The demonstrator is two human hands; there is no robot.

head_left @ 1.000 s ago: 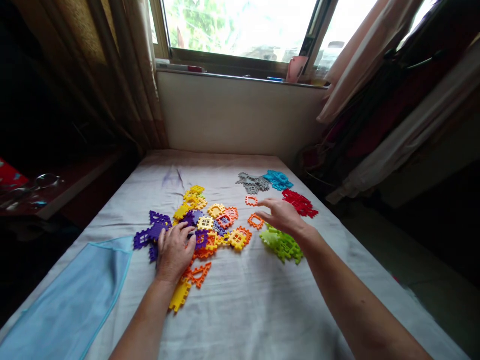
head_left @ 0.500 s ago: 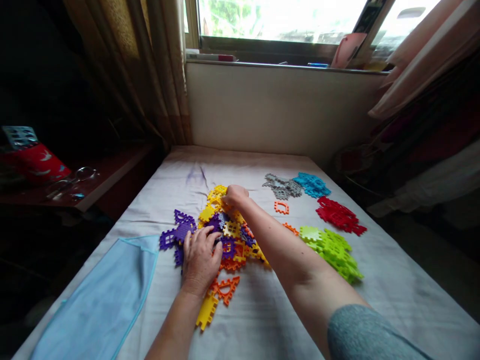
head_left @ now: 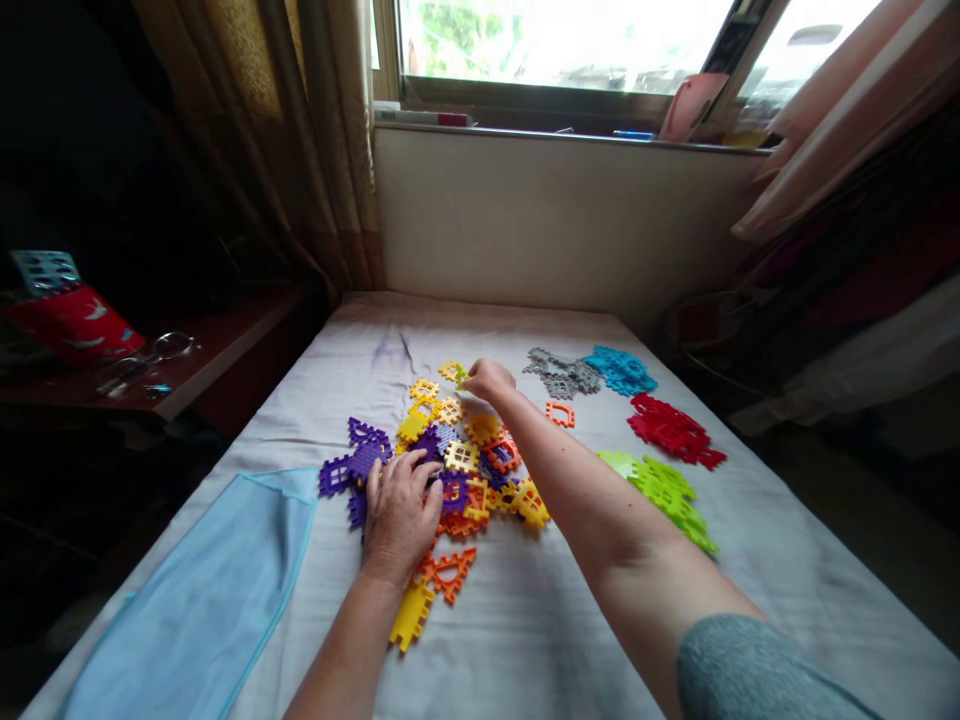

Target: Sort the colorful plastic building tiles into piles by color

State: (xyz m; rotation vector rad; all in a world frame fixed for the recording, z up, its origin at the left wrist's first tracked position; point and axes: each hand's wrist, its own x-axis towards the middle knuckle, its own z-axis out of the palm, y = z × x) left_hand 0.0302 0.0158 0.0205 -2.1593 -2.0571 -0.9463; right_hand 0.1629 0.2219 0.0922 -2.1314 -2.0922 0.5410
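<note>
A mixed pile of purple, yellow and orange plastic pieces lies mid-sheet, with a cream window piece (head_left: 461,457) on top. My left hand (head_left: 405,505) rests with fingers spread on the pile's left side, beside purple pieces (head_left: 367,462). At the far end of the pile, my right hand (head_left: 489,382) is closed in a pinch on a lime green piece (head_left: 460,375), next to a small yellow piece. Orange pieces (head_left: 452,572) and a yellow piece (head_left: 412,615) lie nearer me. An orange frame piece (head_left: 559,414) lies alone right of the pile.
Grey (head_left: 561,374), blue (head_left: 621,370), red (head_left: 675,430) and lime green (head_left: 671,495) heaps lie on the right. A light blue cloth (head_left: 202,590) covers the left front. A dark red table (head_left: 225,340) stands at left, below the curtain.
My right hand has moved slightly away and to the right, and a lime green piece now shows at its fingertips. More yellow pieces are uncovered. My left hand has hardly moved.
</note>
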